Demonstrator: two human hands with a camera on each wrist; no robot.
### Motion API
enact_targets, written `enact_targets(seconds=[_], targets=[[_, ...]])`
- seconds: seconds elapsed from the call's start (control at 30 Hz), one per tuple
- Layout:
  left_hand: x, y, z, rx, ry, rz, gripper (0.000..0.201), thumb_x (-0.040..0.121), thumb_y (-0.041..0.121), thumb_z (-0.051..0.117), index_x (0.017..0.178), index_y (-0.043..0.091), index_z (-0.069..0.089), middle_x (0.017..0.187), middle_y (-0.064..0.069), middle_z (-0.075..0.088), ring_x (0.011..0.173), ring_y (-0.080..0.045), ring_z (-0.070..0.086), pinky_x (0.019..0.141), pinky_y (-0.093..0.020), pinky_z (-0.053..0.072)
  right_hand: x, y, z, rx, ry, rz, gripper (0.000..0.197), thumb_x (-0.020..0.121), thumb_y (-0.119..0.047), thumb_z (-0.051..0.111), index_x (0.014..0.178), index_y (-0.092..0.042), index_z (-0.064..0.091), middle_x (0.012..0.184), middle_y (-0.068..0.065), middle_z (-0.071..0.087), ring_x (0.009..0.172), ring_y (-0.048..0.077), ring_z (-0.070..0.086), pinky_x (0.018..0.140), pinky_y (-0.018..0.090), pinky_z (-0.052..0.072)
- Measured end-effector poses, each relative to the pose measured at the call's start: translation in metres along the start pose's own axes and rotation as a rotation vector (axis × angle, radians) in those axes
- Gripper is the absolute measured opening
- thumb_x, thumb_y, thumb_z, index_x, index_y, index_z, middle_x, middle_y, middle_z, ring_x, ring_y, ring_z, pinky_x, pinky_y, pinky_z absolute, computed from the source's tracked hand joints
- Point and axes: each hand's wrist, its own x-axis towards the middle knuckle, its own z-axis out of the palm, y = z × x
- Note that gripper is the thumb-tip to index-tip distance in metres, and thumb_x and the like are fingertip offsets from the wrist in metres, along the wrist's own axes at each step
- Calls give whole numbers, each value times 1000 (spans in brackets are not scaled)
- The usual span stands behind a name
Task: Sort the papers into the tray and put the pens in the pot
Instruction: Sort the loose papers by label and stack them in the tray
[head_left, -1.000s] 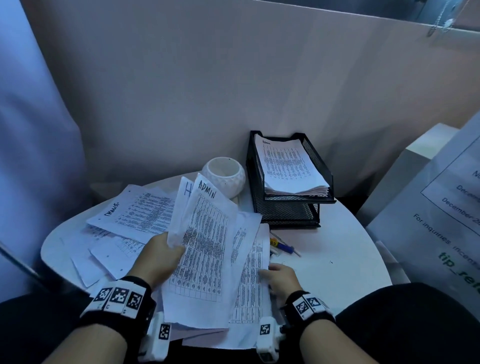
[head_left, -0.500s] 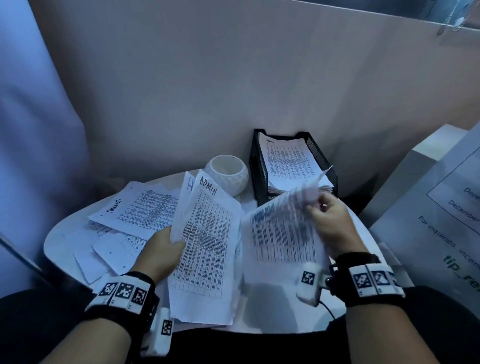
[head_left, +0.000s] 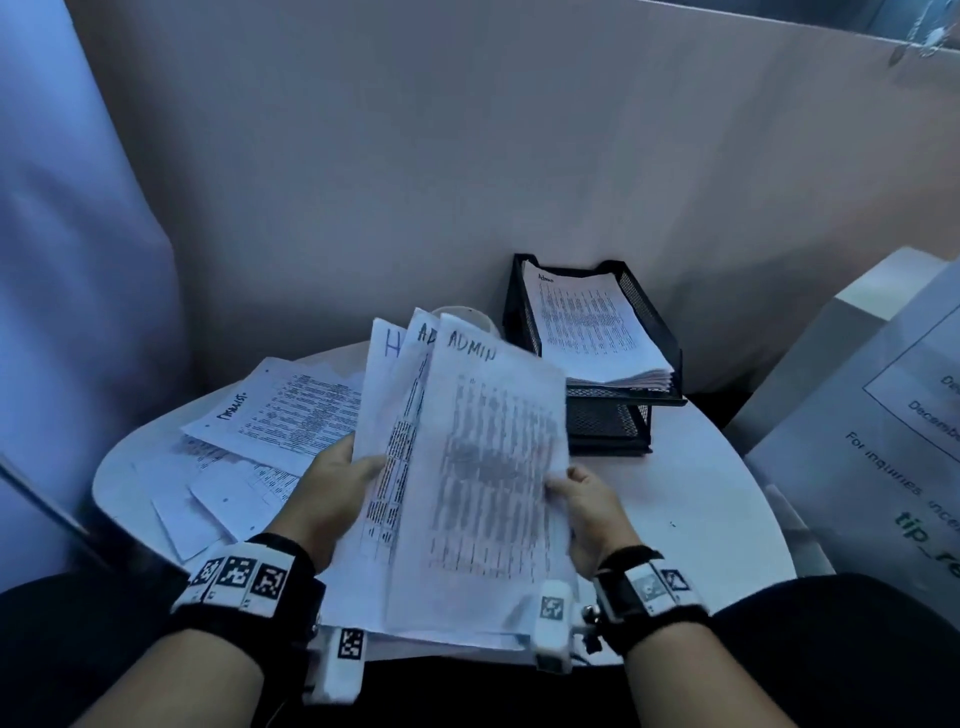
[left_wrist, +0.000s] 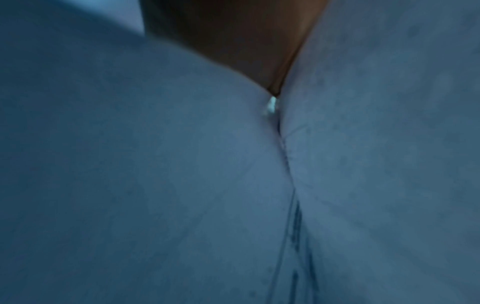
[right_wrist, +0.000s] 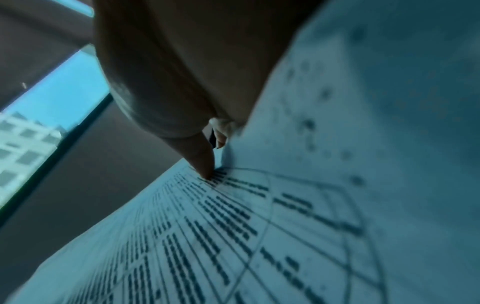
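Observation:
I hold a fan of printed sheets upright over the round table's front. The front sheet (head_left: 488, 467), headed ADMIN, is pinched at its right edge by my right hand (head_left: 576, 499). My left hand (head_left: 337, 483) grips the sheets behind it at their left edge. A black mesh tray (head_left: 649, 332) at the back holds a stack of papers (head_left: 587, 327). The white pot (head_left: 480, 319) shows only its rim behind the held sheets. More papers (head_left: 280, 410) lie loose on the left. Paper (left_wrist: 182, 185) fills the left wrist view; the right wrist view shows a fingertip (right_wrist: 205, 164) on printed paper (right_wrist: 233, 236). No pens are in view.
The white round table (head_left: 675, 499) is bare at its right side. A tall beige partition (head_left: 467, 156) stands behind it. At the right is a white box (head_left: 810, 364) with a large printed sheet (head_left: 893, 441) leaning on it. My dark-clothed lap is below.
My right hand picked a sheet off the table, swung it up to the right, then brought it against the front of the sheets in my left hand. The stack now stands higher, hiding the pot.

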Motion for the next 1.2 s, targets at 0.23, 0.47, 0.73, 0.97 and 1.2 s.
enact_targets(seconds=[0.23, 0.47, 0.73, 0.97, 1.2], targets=[[-6, 4, 8, 13, -55, 34, 29, 109, 41, 46, 124, 22, 63, 116, 13, 69, 120, -15, 60, 106, -32, 42, 15, 45, 29, -60, 12, 60, 31, 99, -3, 56, 127, -17, 62, 120, 13, 73, 109, 39, 70, 94, 63, 55], [14, -10, -8, 443, 13, 163, 15, 103, 19, 58, 97, 28, 68, 95, -1, 76, 91, -28, 72, 81, -39, 56, 17, 52, 38, -110, 42, 41, 25, 98, -8, 55, 121, -14, 64, 114, 9, 72, 92, 26, 65, 66, 36, 56], [28, -3, -50, 356, 275, 152, 15, 102, 17, 55, 94, 10, 66, 86, -23, 68, 71, -30, 56, 65, -35, 43, 34, 62, 29, -234, 204, 126, 24, 97, -15, 60, 120, -17, 59, 116, 9, 67, 89, 24, 66, 68, 38, 55], [24, -2, -53, 340, 255, 149, 16, 104, 18, 53, 100, 12, 68, 92, -25, 69, 73, -27, 56, 63, -33, 44, 46, 71, 46, -322, 241, 56, 11, 87, -7, 68, 81, -16, 71, 81, 3, 76, 71, 25, 65, 66, 34, 51], [22, 1, -49, 356, 244, 129, 16, 105, 17, 52, 95, 14, 63, 73, -8, 53, 60, -21, 45, 55, -30, 38, 42, 45, 41, -591, 233, -190, 25, 86, -15, 60, 62, -21, 55, 61, 0, 57, 63, 23, 53, 60, 33, 42]])
